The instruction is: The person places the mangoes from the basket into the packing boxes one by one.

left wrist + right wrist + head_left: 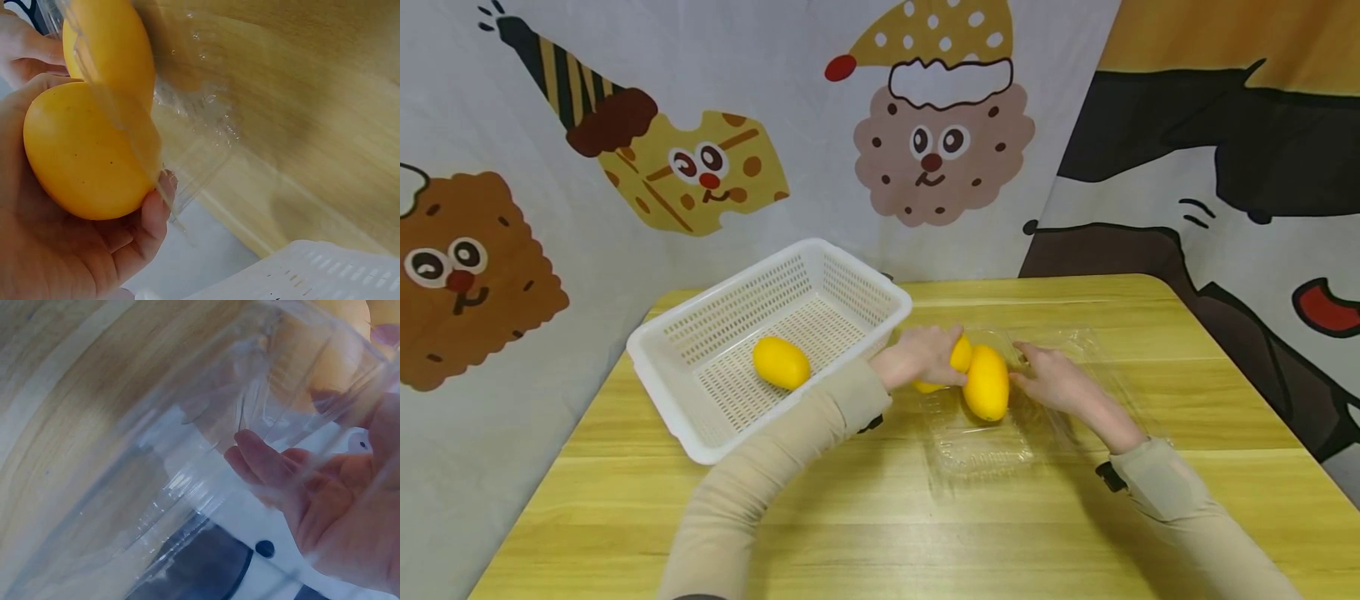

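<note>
My left hand (923,357) grips a yellow mango (84,153), its fingers curled round the fruit and hiding much of it in the head view. This mango is over the left part of a clear plastic box (985,454). Beside it, a second mango (987,385) lies in the box, close to the left fingertips. My right hand (1058,385) is at the box's right side, thumb and fingers spread apart near the second mango. In the right wrist view its fingertips (247,440) are right at the clear wall, seen through plastic.
A white perforated basket (662,350) stands at the left of the wooden table (865,533), with one mango (781,362) inside. The box's clear lid (1093,354) lies folded out to the right. A cartoon-printed cloth (820,183) hangs behind the table.
</note>
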Motion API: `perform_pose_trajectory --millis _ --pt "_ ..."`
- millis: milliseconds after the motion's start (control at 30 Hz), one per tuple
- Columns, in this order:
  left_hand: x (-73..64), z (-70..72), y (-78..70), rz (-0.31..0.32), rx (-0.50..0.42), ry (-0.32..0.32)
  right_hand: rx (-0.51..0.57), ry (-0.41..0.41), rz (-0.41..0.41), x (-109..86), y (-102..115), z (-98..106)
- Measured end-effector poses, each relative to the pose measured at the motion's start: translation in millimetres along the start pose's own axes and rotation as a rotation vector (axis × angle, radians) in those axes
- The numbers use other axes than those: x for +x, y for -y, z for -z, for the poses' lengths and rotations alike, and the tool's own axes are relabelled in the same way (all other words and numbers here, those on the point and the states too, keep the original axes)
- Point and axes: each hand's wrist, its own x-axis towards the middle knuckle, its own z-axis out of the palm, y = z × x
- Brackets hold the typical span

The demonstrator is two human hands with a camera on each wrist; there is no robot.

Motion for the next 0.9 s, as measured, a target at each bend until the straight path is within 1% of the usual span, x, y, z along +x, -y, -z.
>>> perform_pose_trajectory --millis 67,200,433,667,800,900 --pt "1.6 -1.8 -0.3 0.005 -0.005 0.005 0.002 -0.001 -0.003 -0.2 0.1 0.2" --pt "2.9 -4.8 -0.5 0.009 -0.021 -0.014 0.003 -0.006 -0.003 -0.4 0.3 -0.1" --pt "3.8 -7.4 -0.1 0.012 -0.014 -0.037 -0.001 -0.006 -0.007 0.0 -0.4 -1.3" --pt "0.7 -4.7 1.0 0.015 -0.044 -0.035 -0.006 -0.002 -0.006 -0.6 -0.1 -2.2" --pt "-1.2 -2.3 1.8 0.009 -0.032 -0.052 -0.010 -0.009 -0.003 -0.6 0.3 -1.8" --pt "-2.1 -0.8 2.3 0.008 -0.046 -0.057 -0.014 -0.015 -0.002 -1.1 0.7 -1.4"
